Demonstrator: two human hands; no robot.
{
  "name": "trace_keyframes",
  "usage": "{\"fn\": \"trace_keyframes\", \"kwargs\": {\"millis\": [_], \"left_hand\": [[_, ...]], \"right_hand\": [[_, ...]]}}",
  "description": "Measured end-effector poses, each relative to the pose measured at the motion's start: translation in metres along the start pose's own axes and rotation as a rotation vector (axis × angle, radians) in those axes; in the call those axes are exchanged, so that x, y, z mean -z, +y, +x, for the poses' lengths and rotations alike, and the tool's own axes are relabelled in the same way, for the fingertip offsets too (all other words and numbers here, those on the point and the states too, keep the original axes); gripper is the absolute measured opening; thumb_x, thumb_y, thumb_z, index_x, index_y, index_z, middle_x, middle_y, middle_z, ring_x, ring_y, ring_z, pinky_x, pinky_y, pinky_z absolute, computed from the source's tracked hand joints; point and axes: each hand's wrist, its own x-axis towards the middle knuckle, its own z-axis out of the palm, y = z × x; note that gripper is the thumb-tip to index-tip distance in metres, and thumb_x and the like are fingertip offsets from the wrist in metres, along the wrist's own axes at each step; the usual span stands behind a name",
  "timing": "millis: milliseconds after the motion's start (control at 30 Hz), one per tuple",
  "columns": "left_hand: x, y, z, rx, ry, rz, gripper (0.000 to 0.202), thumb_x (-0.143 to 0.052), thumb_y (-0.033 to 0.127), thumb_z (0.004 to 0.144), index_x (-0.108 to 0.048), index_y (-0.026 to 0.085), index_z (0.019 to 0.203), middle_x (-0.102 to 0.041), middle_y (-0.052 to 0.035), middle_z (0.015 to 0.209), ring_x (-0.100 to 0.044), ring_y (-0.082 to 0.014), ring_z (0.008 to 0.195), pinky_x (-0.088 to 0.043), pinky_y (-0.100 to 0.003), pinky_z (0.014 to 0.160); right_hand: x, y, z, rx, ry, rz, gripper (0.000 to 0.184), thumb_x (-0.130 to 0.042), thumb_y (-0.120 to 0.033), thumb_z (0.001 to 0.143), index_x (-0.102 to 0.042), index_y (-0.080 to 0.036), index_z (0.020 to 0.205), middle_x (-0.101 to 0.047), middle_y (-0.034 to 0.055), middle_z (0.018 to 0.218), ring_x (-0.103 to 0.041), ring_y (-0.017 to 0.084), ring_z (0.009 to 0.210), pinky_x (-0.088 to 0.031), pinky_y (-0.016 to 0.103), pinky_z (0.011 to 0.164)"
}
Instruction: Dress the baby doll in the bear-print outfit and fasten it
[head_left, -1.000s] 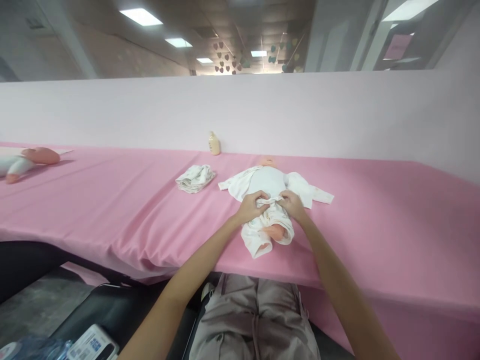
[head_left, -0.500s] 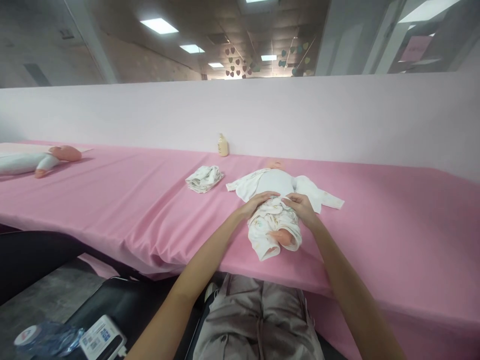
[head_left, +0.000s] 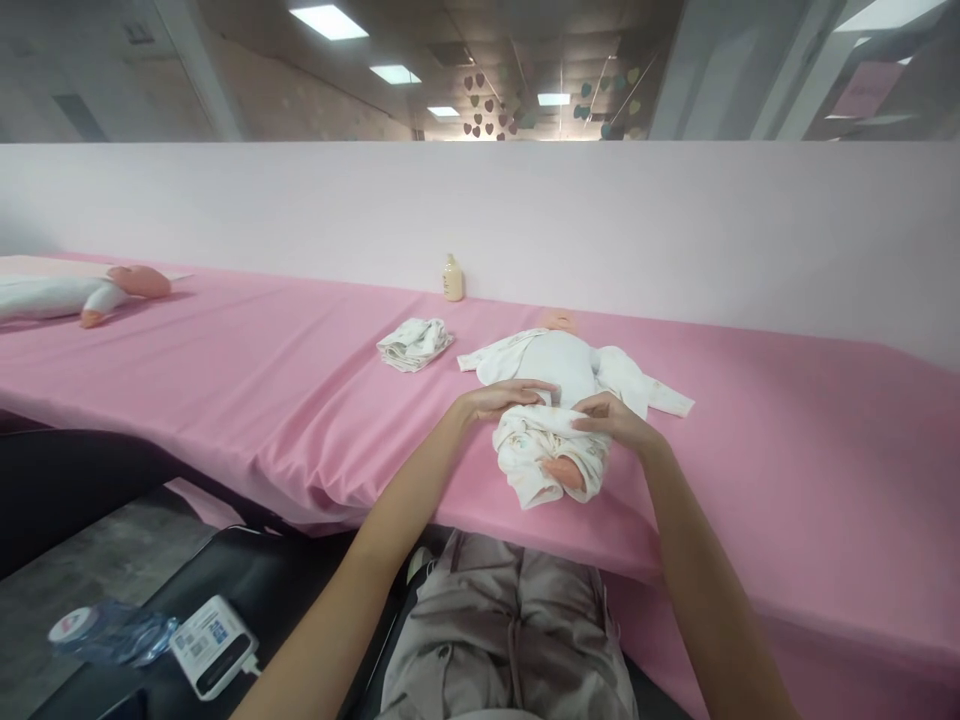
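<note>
A baby doll (head_left: 561, 362) lies on its back on the pink-covered table, its head toward the wall, in a white garment. Printed white baby pants (head_left: 534, 450) are bunched round its bent legs, and an orange-toned foot (head_left: 564, 472) shows at the leg opening. My left hand (head_left: 511, 396) is at the waist, fingers straight and close together, a white edge of the pants between thumb and fingers. My right hand (head_left: 611, 415) pinches the waistband on the other side. A white jacket with printed cuffs (head_left: 669, 398) spreads out under the doll's arms.
Folded white cloth (head_left: 415, 345) lies left of the doll, and a cream pump bottle (head_left: 452, 279) stands by the wall. Another doll (head_left: 67, 295) lies at the far left. A water bottle (head_left: 112, 632) and a white power bank (head_left: 214, 647) rest on a black chair (head_left: 247, 570).
My right hand has drawn the waistband up and away from the doll's belly, folding the pants toward me. My left hand has shifted slightly left. The view has tilted a little downward.
</note>
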Motion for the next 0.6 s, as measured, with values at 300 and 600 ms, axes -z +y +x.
{"fn": "trace_keyframes", "kwargs": {"millis": [300,600], "left_hand": [[0.009,0.007,-0.008,0.038,0.036,0.313,0.025,-0.079,0.030,0.062,-0.071,0.012,0.079,-0.067,-0.0028,0.074,-0.058,-0.0108,0.066,-0.042,-0.024,0.066],[0.022,0.003,-0.004,0.046,0.151,0.366,0.020,-0.072,0.030,0.065,-0.066,0.012,0.064,-0.058,-0.0012,0.062,-0.048,-0.0112,0.058,-0.036,-0.026,0.059]], "right_hand": [[0.013,0.013,0.003,-0.137,0.243,0.124,0.028,-0.076,-0.039,0.059,-0.070,-0.015,0.072,-0.066,0.0027,0.071,-0.057,0.015,0.066,-0.040,0.026,0.060],[0.025,0.033,0.010,-0.181,0.384,0.173,0.028,-0.076,-0.040,0.056,-0.064,-0.015,0.064,-0.058,-0.0003,0.061,-0.050,0.013,0.060,-0.036,0.026,0.058]]}}
